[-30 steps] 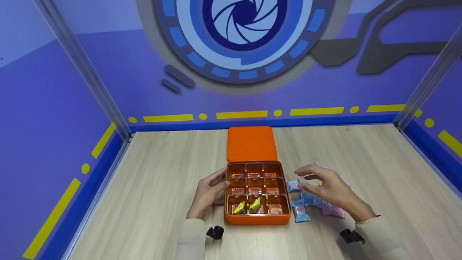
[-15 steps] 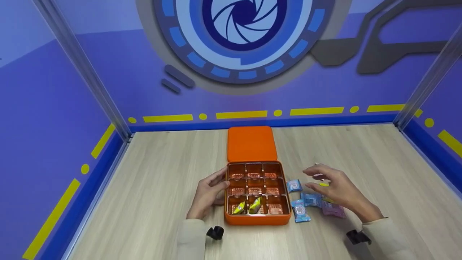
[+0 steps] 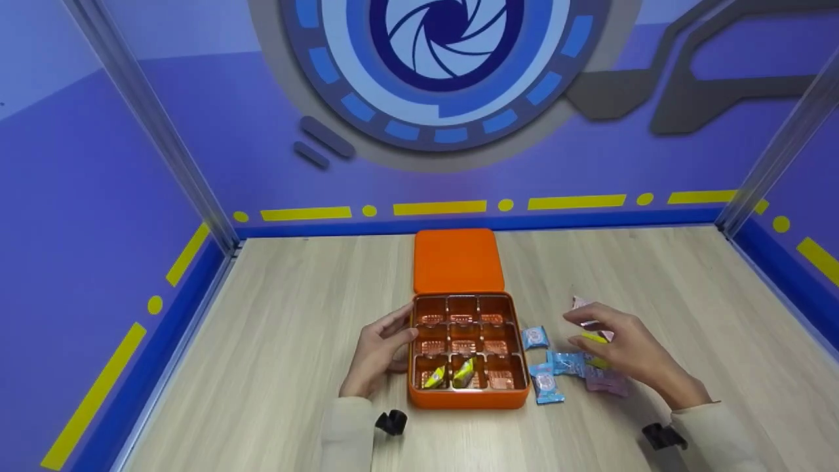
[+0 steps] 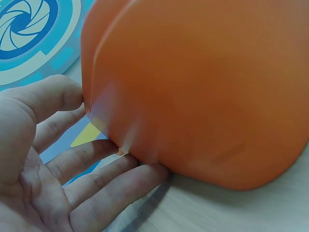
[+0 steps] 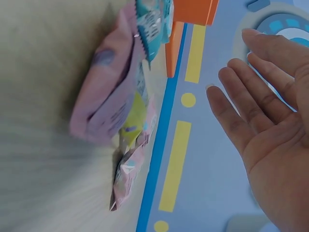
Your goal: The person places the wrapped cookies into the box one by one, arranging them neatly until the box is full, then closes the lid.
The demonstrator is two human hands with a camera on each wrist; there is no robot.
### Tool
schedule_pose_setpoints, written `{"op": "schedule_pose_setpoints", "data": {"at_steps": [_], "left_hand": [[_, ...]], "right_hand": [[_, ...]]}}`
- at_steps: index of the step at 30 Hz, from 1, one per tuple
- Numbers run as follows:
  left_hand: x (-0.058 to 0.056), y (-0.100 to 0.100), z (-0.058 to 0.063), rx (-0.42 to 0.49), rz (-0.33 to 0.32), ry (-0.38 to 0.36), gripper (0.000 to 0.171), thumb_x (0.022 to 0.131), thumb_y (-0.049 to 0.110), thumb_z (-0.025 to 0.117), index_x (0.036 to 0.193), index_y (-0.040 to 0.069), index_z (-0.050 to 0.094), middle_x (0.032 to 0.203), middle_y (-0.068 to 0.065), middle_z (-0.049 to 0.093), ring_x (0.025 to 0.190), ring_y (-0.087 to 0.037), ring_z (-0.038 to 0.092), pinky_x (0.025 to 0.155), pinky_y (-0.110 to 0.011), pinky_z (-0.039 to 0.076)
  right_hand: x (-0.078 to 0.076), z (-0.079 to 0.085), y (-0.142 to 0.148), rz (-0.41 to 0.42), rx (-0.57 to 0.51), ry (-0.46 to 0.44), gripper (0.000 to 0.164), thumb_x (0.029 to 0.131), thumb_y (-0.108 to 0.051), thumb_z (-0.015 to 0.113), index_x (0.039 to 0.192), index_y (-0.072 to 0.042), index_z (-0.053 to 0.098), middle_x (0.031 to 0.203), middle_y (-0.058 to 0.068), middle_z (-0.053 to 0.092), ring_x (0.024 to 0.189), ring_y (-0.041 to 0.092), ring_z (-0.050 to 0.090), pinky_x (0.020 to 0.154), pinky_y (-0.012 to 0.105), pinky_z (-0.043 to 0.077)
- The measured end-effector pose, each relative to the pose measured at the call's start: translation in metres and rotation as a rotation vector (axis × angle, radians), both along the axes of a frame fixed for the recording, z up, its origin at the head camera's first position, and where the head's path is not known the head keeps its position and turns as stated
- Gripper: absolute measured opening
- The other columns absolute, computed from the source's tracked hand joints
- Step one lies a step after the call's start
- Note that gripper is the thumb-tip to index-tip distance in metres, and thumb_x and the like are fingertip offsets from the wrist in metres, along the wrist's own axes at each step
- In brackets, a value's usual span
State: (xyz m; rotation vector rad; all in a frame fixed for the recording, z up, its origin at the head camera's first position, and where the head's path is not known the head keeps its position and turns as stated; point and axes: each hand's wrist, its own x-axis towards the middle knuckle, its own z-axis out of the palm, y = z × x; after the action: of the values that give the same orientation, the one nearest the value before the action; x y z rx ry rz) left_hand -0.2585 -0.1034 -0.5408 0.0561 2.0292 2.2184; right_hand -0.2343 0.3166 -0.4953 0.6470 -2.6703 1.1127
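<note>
An orange box [image 3: 469,398] has its lid [image 3: 457,261] laid back behind it. Its tray is divided into several compartments. Two yellow-wrapped sweets lie there: one sweet [image 3: 435,377] in the front left compartment, the other sweet [image 3: 464,373] in the front middle one. My left hand [image 3: 372,351] rests its fingertips and thumb against the box's left side. Held above the wrapped sweets to the right, my right hand [image 3: 626,344] has its fingers apart and nothing between them. Beneath it are a yellow sweet [image 3: 595,360] and a pink sweet [image 5: 108,87], partly hidden in the head view.
Several blue sweets, among them one blue sweet [image 3: 548,384], lie close to the box's right side. Another pink sweet [image 5: 126,176] is farther back. A blue printed panel [image 3: 367,180] stands behind the wooden table [image 3: 295,295].
My right hand has drawn away from the box, to the right, uncovering more of the blue and yellow sweets. My left hand has stayed at the box.
</note>
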Motion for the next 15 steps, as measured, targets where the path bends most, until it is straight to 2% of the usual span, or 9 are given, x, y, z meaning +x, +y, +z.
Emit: {"op": "schedule_pose_setpoints", "data": {"at_steps": [7,15], "left_hand": [[0.000,0.001,0.001,0.004,0.003,-0.003,0.055,0.098,0.012,0.077,0.151,0.014,0.062,0.153,-0.016,0.056,0.134,-0.034,0.060,0.067,-0.040,0.065],[0.001,0.001,0.001,0.001,0.007,0.024,0.055,0.099,0.010,0.076,0.151,0.010,0.061,0.153,-0.018,0.056,0.140,-0.035,0.055,0.085,-0.040,0.063]], "right_hand": [[0.002,-0.005,0.009,-0.008,0.016,-0.047,0.039,0.090,0.001,0.083,0.125,-0.013,0.076,0.125,0.008,0.074,0.112,0.034,0.072,0.095,0.053,0.059],[0.008,-0.009,0.019,-0.036,0.069,-0.089,0.036,0.090,-0.001,0.083,0.125,-0.007,0.075,0.122,0.007,0.073,0.109,0.032,0.072,0.093,0.055,0.059]]}}
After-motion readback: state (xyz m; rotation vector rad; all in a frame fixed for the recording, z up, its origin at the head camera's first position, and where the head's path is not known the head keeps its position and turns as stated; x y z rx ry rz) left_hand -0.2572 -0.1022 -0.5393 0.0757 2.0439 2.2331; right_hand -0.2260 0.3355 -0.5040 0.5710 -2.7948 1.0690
